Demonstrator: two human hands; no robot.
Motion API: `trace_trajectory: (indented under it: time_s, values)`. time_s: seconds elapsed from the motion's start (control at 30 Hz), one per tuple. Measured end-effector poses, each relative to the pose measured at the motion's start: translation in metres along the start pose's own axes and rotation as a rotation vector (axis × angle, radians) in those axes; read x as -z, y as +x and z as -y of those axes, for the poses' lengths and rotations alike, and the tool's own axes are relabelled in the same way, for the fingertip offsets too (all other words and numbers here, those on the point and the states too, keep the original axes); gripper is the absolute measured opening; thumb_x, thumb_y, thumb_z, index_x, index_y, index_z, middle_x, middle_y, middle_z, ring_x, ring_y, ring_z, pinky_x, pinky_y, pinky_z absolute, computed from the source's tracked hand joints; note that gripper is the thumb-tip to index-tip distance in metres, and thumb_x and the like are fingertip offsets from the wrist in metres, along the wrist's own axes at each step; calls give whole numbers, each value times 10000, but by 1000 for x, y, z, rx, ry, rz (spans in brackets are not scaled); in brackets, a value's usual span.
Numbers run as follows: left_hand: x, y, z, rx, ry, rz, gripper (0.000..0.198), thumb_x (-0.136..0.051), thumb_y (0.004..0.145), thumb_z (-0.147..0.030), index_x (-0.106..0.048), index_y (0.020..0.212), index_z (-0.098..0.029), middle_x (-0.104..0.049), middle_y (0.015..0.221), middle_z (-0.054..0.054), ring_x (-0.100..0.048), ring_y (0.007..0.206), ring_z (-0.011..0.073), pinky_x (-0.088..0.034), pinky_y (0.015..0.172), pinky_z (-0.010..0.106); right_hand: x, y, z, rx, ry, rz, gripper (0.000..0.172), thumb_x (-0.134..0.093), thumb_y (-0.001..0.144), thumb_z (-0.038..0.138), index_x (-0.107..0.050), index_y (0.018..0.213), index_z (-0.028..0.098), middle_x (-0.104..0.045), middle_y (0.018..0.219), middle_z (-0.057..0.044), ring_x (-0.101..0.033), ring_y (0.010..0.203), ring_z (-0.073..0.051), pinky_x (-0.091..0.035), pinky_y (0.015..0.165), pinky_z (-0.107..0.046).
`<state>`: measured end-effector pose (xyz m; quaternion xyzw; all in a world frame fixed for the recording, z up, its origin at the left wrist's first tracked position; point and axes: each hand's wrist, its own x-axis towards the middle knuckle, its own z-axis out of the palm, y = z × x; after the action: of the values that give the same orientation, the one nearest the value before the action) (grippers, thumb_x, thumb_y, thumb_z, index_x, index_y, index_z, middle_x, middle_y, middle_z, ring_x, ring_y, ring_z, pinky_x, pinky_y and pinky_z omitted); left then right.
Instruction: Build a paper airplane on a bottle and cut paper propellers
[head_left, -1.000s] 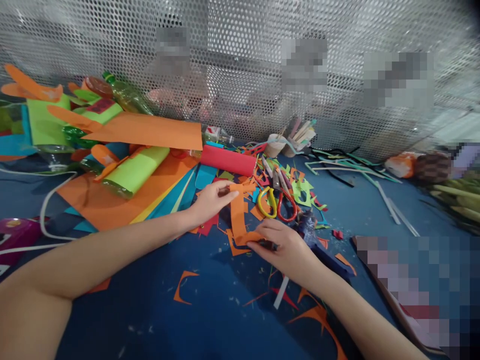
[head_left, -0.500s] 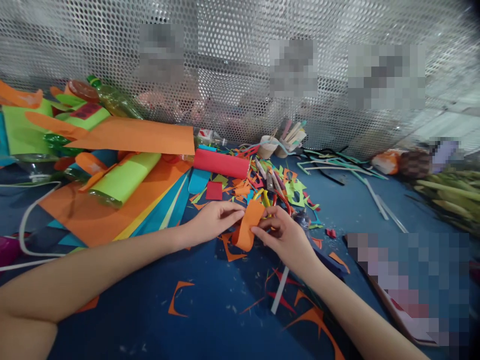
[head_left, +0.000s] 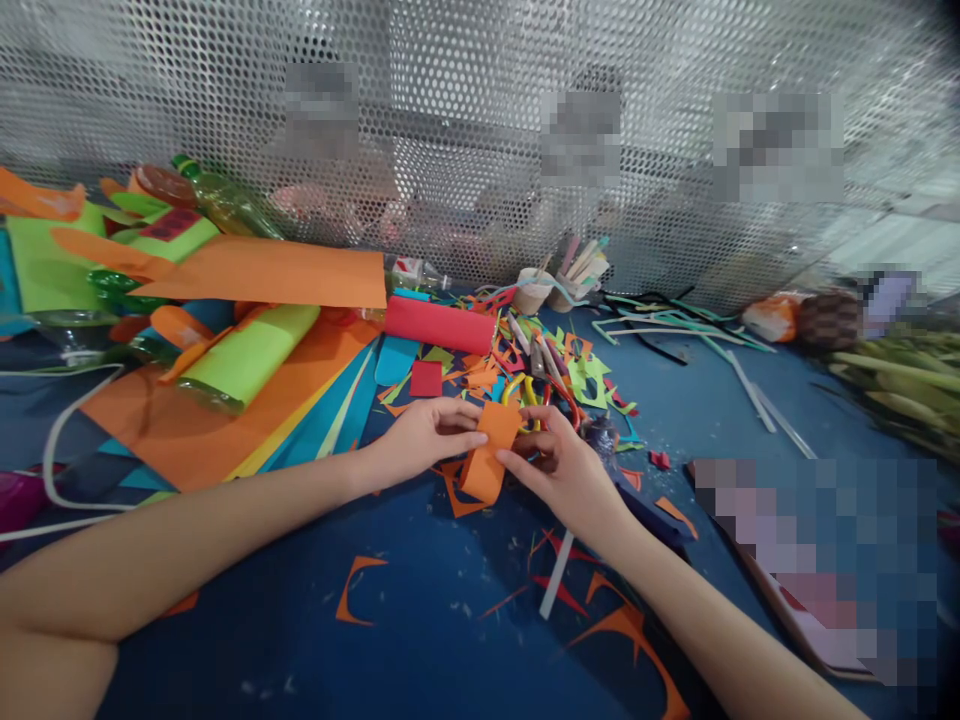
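An orange paper strip (head_left: 491,445), curled under at its lower end, is held above the blue table between my two hands. My left hand (head_left: 427,440) pinches its left edge between thumb and fingers. On the opposite edge, my right hand (head_left: 566,465) grips the strip with thumb and fingertips. Just behind the strip lie scissors (head_left: 536,390) with yellow and red handles among many coloured paper scraps (head_left: 589,375). A red paper-covered roll (head_left: 441,325) and a small red paper square (head_left: 426,379) rest beyond my left hand.
Bottles wrapped in green paper (head_left: 251,355) and orange sheets (head_left: 277,275) pile up at the left. Paper cups (head_left: 532,290) with sticks stand by the perforated metal screen (head_left: 465,130). A blurred tablet-like object (head_left: 817,570) lies at the right, with thin tubes (head_left: 750,390) behind it.
Both hands have shifted slightly left with the orange strip. The strip's upper end now leans more over toward my left thumb. Both hands keep their hold.
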<state>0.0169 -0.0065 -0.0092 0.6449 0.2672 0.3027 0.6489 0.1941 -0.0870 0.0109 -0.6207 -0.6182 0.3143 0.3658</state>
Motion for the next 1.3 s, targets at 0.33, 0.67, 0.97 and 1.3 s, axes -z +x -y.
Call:
trace_trajectory:
  time_s: [0.33, 0.67, 0.97, 1.3]
  values:
    - [-5, -4, 3, 0, 60, 36, 251, -652, 722, -189, -588, 962, -149, -685, 899, 37, -646, 861, 142, -500, 823, 298, 2, 2, -5, 41, -38, -128, 247, -561, 794, 421, -614, 866, 191, -645, 799, -30, -592, 596, -148, -501, 548, -264]
    - [-9, -13, -9, 19, 156, 218, 456, -722, 668, -316, -547, 1071, -193, -661, 973, 43, -628, 892, 182, -504, 783, 328, 8, 2, -4, 76, -26, -263, 223, -609, 759, 397, -649, 794, 180, -670, 704, -25, -623, 619, -169, -498, 586, -274]
    - [-7, -7, 6, 36, 184, 72, 388, -678, 707, -308, -544, 1045, -173, -650, 971, 52, -622, 881, 169, -510, 788, 343, 10, 3, 0, 72, 63, -287, 211, -592, 778, 387, -634, 792, 180, -646, 680, -13, -599, 600, -148, -489, 559, -255]
    - [-7, -10, -13, -76, 137, 3, 352, -505, 853, -289, -369, 1171, -219, -592, 940, 44, -605, 878, 161, -494, 746, 293, 8, 0, 0, 168, 33, -292, 180, -520, 832, 295, -587, 980, 219, -634, 901, -50, -620, 807, -180, -521, 734, -317]
